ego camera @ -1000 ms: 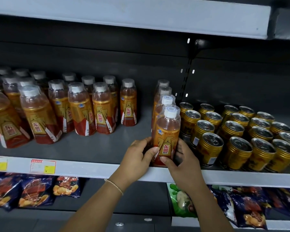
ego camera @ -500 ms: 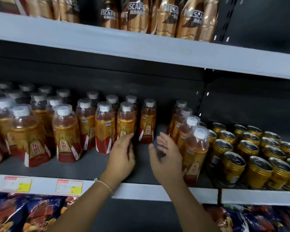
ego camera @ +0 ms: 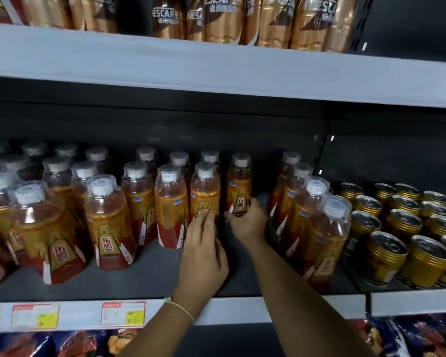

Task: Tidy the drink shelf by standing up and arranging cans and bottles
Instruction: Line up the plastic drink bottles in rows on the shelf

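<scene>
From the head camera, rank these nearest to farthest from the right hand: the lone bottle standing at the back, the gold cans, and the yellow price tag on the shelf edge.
1. The lone bottle, at the back of the gap: the right hand grips its base.
2. The gold cans, off to the right.
3. The yellow price tag, down at the front edge, left.
</scene>
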Action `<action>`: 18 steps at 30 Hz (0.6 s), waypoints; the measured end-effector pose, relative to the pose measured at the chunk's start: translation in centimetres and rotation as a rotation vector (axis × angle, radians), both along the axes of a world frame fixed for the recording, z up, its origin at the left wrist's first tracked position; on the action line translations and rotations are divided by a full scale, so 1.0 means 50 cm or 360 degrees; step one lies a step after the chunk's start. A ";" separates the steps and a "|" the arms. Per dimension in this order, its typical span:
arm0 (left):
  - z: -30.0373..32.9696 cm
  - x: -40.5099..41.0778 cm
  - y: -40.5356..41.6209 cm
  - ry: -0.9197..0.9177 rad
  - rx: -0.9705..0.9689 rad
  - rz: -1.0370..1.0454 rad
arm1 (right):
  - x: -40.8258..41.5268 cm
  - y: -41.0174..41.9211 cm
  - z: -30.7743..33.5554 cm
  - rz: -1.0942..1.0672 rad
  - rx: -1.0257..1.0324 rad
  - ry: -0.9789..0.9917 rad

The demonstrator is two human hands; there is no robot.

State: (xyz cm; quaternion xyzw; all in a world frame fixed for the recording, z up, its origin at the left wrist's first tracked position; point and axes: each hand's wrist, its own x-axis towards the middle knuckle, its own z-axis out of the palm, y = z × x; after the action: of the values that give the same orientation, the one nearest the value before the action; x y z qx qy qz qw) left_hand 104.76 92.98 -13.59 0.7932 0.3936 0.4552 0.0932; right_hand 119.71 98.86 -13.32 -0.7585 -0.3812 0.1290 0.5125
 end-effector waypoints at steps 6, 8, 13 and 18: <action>-0.008 0.003 0.007 -0.0006 0.0006 0.0003 | -0.003 0.007 -0.016 -0.0114 0.0146 0.0010; -0.010 0.004 0.008 -0.0014 0.0005 0.0002 | 0.006 0.009 -0.016 -0.0139 0.0144 0.0013; -0.013 0.005 0.006 -0.0049 0.0021 -0.0013 | 0.023 0.014 -0.015 -0.0258 0.0122 -0.0024; -0.015 0.005 0.005 -0.0033 0.0012 -0.0031 | 0.029 0.014 -0.014 -0.0276 0.0070 -0.0045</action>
State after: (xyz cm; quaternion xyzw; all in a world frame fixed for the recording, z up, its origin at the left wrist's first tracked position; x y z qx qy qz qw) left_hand 105.01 93.24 -14.32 0.7926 0.3833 0.4639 0.0985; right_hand 121.17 99.57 -14.00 -0.7790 -0.3239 0.0650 0.5329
